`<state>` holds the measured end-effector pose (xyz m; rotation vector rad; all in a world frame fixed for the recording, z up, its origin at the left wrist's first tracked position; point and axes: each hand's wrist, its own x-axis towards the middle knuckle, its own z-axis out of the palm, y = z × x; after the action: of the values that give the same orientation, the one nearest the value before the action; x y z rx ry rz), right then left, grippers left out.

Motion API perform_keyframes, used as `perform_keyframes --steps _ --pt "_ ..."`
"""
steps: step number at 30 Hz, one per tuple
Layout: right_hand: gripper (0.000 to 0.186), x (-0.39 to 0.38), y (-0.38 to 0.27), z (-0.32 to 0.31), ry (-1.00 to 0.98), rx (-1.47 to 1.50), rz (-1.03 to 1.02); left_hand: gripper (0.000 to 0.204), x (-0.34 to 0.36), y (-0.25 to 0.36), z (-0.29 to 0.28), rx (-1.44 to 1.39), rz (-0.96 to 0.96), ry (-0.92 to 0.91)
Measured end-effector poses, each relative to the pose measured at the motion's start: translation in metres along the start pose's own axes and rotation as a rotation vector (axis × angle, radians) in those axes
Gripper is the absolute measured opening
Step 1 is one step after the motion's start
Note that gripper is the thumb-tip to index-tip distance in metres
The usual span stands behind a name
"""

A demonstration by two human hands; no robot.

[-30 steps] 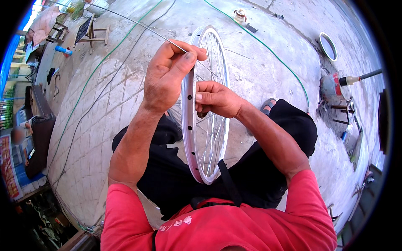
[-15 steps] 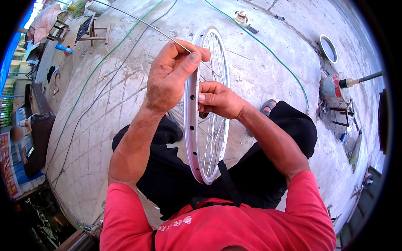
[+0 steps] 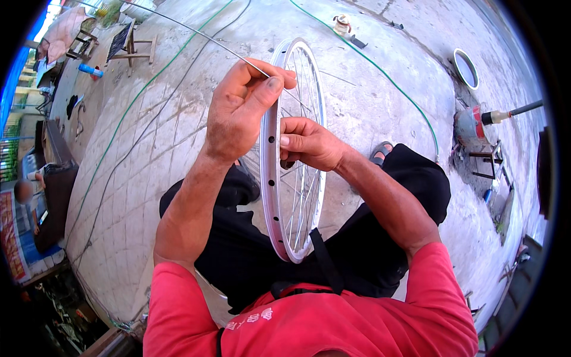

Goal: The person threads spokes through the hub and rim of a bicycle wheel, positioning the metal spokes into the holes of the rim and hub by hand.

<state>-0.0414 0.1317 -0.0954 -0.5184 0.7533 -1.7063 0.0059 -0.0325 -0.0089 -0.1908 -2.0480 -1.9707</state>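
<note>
A silver bicycle wheel [image 3: 272, 205] stands upright between my knees, its rim drilled with dark holes and its thin spokes [image 3: 304, 184] running inside. My left hand [image 3: 241, 110] is closed above the rim's near side, pinching a long thin metal spoke [image 3: 205, 34] between thumb and fingers. That spoke slants up to the far left and leaves the view. Lower down, my right hand [image 3: 312, 144] has its thumb and fingers closed at the inner edge of the rim. Its fingertips are partly hidden there, and a dark bit shows just beneath them.
A green hose [image 3: 380, 68] and a dark cable [image 3: 148, 134] cross the concrete floor. At right stand a paint-stained bucket [image 3: 470, 128] and a white basin [image 3: 466, 68]. A small wooden stool [image 3: 132, 46] and a blue can [image 3: 90, 70] are far left. Another person [image 3: 33, 193] is at the left edge.
The wheel's rim has shifted very slightly left. Both hands keep nearly the same place and grip.
</note>
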Motion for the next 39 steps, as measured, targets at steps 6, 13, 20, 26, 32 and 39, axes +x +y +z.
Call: perform_keyframes --steps 6,13,20,26,32,39 --pt "0.018 -0.004 -0.001 -0.003 -0.012 0.048 -0.017 0.016 0.002 0.0 0.005 -0.026 -0.022 -0.011" --pt "0.024 0.003 0.001 -0.005 0.033 -0.157 0.058 0.012 -0.008 -0.003 -0.006 -0.037 -0.084 0.047" --pt "0.019 -0.019 0.0 -0.004 0.126 0.068 0.062 0.01 -0.002 -0.006 0.008 -0.042 -0.056 -0.045" --pt "0.02 -0.013 0.003 -0.012 0.099 0.037 0.083 0.009 -0.002 -0.005 0.001 0.01 -0.027 -0.056" --pt "0.023 -0.014 0.003 -0.005 0.121 0.026 0.014 0.009 -0.003 -0.004 0.002 0.034 -0.043 -0.053" --pt "0.02 -0.009 0.002 -0.009 0.055 -0.013 0.067 0.008 -0.003 -0.009 0.002 -0.044 -0.024 -0.044"
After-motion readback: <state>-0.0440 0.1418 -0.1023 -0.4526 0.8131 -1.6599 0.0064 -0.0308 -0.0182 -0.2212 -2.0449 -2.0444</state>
